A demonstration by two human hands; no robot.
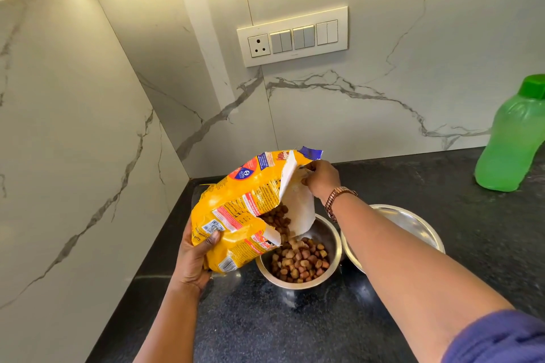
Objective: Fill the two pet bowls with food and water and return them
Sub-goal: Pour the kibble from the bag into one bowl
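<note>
Dark stone counter in a corner, white marble-look walls w/ grey veins behind & to the left. Left hand cups the bottom of a yellow food bag, thumb pressed on the front, fingers wrapped under it. Right hand pinches the torn top flap of the bag, holding the mouth open; brown watch on that wrist, blue sleeve at the upper arm. Bag is tipped, mouth down to the right, right over a steel bowl. Brown kibble sits in the bag mouth & covers the bowl bottom. Second steel bowl just beside it on the right, partly hidden by the right forearm; nothing seen in the visible part. Green bottle w/ green cap stands well apart, far right near the wall. Switch panel w/ a socket on the back wall above.
</note>
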